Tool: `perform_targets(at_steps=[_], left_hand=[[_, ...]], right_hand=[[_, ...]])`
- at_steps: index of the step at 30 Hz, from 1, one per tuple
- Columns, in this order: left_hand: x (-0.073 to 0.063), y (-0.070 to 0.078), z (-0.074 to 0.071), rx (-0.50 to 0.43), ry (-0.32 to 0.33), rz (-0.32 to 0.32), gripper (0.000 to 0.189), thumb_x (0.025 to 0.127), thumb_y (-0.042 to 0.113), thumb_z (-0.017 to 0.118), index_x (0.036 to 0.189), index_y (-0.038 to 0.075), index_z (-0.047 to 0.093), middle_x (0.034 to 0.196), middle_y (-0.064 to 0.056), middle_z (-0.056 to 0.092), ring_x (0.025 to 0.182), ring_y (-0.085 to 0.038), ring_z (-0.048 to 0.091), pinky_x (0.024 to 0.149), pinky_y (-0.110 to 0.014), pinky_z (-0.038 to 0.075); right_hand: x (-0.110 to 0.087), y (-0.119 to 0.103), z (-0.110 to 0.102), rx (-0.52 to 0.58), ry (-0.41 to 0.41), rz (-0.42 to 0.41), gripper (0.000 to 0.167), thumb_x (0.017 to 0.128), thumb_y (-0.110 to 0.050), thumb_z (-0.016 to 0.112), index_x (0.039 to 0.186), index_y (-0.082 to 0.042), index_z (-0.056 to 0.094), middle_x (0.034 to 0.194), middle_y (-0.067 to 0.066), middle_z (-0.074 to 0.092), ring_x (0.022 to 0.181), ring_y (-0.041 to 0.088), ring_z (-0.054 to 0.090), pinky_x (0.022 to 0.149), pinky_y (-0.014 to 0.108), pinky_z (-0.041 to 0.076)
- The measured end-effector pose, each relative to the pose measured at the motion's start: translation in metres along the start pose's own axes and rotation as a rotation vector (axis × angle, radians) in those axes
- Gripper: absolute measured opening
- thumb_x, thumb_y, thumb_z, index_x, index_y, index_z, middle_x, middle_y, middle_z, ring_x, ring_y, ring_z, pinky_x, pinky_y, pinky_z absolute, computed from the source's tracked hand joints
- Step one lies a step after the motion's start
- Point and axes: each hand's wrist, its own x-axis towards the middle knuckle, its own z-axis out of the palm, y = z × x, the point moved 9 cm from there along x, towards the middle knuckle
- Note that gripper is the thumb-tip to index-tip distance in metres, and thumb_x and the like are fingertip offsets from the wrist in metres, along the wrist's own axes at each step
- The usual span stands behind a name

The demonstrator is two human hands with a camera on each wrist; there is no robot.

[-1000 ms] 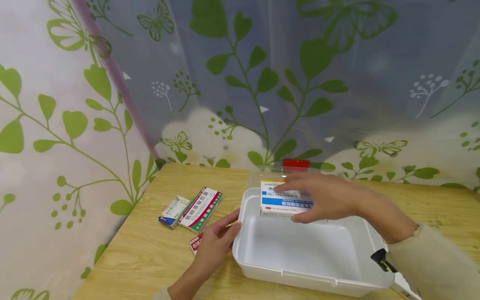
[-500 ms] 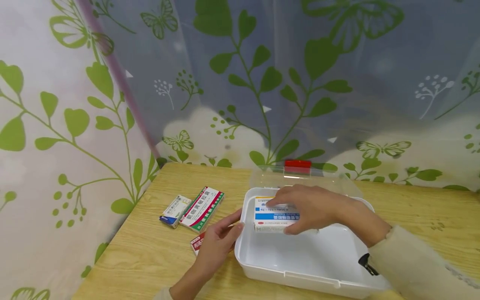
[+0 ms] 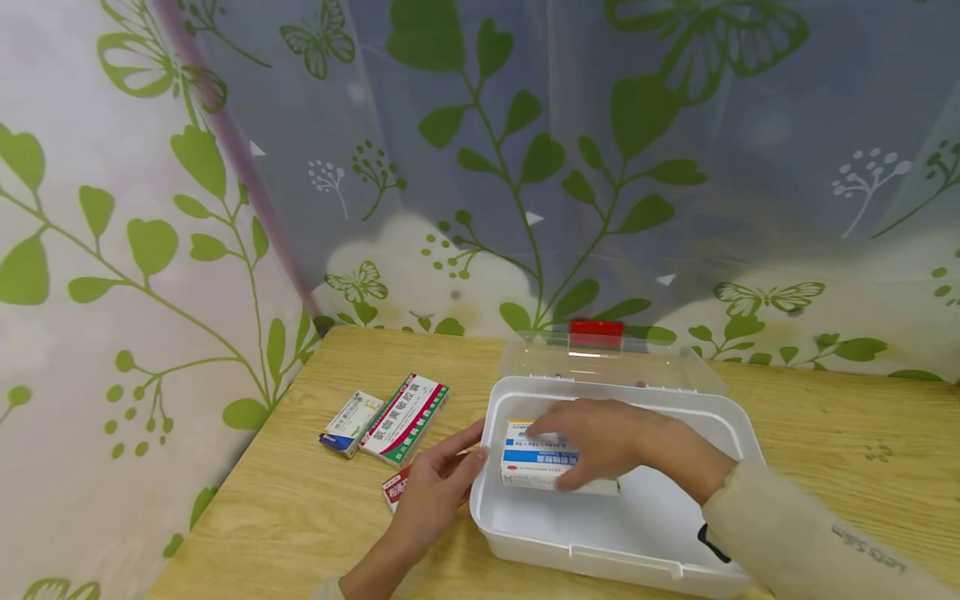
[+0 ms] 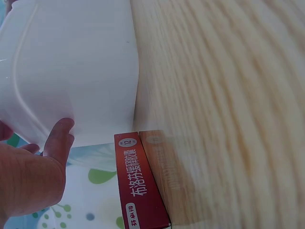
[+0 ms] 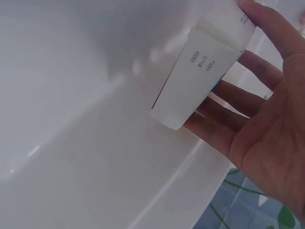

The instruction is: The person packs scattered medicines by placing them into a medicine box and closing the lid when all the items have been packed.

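Observation:
My right hand [image 3: 600, 437] grips a white medicine box [image 3: 528, 457] with a blue stripe, thumb and fingers on opposite sides. The medicine box is inside the left part of a white plastic storage box [image 3: 615, 562]; whether it touches the floor I cannot tell. The right wrist view has the plain white end of the medicine box [image 5: 193, 76] tilted between thumb and fingers. Against the outer left wall of the storage box rests my left hand [image 3: 427, 496], its fingertips touching the wall [image 4: 90, 95]. Partly behind that hand lies a red medicine box [image 3: 393, 487], legible in the left wrist view.
Two more medicine boxes lie left on the wooden table [image 3: 247, 508]: a white and blue one [image 3: 351, 423] and a larger white, red and green one [image 3: 405, 418]. The clear lid [image 3: 615, 360] with a red latch [image 3: 596, 333] hangs back behind the storage box, near a patterned curtain [image 3: 450, 208].
My right hand has carried the blue-striped medicine box down and slightly left, from above the back rim into the storage box. My left hand stays at the left wall.

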Motion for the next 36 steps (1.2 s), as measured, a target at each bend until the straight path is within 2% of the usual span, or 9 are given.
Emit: perform_targets(at_steps=[4, 12, 19, 28, 32, 36], left_hand=[[-0.001, 0.000, 0.000, 0.005, -0.001, -0.003, 0.047, 0.097, 0.019, 0.058, 0.140, 0.002, 0.047, 0.133, -0.024, 0.051, 0.114, -0.034, 0.056, 0.085, -0.041, 0.052], [-0.001, 0.002, 0.000, -0.002, 0.000, -0.004, 0.047, 0.097, 0.020, 0.057, 0.140, 0.002, 0.047, 0.135, -0.023, 0.050, 0.116, -0.034, 0.055, 0.085, -0.040, 0.052], [-0.001, 0.000, 0.000, -0.007, 0.006, -0.005, 0.047, 0.097, 0.019, 0.058, 0.140, 0.002, 0.047, 0.135, -0.023, 0.050, 0.116, -0.037, 0.054, 0.085, -0.041, 0.051], [-0.001, -0.003, 0.001, -0.017, 0.001, 0.001, 0.047, 0.097, 0.019, 0.058, 0.140, 0.004, 0.047, 0.137, -0.022, 0.049, 0.117, -0.037, 0.053, 0.087, -0.043, 0.050], [-0.001, -0.002, 0.000, -0.008, 0.001, 0.007, 0.048, 0.097, 0.021, 0.058, 0.141, 0.005, 0.047, 0.139, -0.020, 0.047, 0.119, -0.036, 0.052, 0.088, -0.043, 0.049], [-0.001, -0.002, 0.000, -0.006, 0.003, 0.007, 0.047, 0.097, 0.020, 0.058, 0.141, 0.005, 0.047, 0.140, -0.019, 0.047, 0.119, -0.036, 0.052, 0.088, -0.042, 0.049]], right_hand=[[0.004, 0.005, 0.007, -0.022, -0.001, 0.046, 0.061, 0.075, -0.044, 0.079, 0.130, -0.028, 0.059, 0.127, -0.006, 0.055, 0.108, 0.012, 0.051, 0.099, 0.039, 0.042], [0.006, 0.003, 0.008, -0.066, 0.025, 0.032, 0.063, 0.074, -0.046, 0.080, 0.129, -0.026, 0.059, 0.124, -0.003, 0.057, 0.106, 0.014, 0.052, 0.097, 0.039, 0.043], [0.012, -0.001, 0.014, -0.141, 0.024, 0.018, 0.062, 0.071, -0.046, 0.081, 0.127, -0.024, 0.062, 0.109, -0.004, 0.059, 0.091, 0.011, 0.052, 0.090, 0.036, 0.046], [0.016, -0.009, 0.020, -0.210, 0.009, 0.001, 0.061, 0.071, -0.044, 0.082, 0.124, -0.021, 0.063, 0.095, -0.003, 0.057, 0.083, 0.013, 0.051, 0.086, 0.035, 0.046], [0.018, -0.009, 0.023, -0.255, -0.007, 0.011, 0.065, 0.071, -0.047, 0.081, 0.127, -0.022, 0.060, 0.099, 0.000, 0.058, 0.085, 0.014, 0.051, 0.088, 0.035, 0.046], [0.021, -0.009, 0.028, -0.278, -0.026, 0.035, 0.069, 0.071, -0.050, 0.080, 0.131, -0.025, 0.058, 0.110, 0.005, 0.059, 0.093, 0.017, 0.054, 0.093, 0.038, 0.045]])
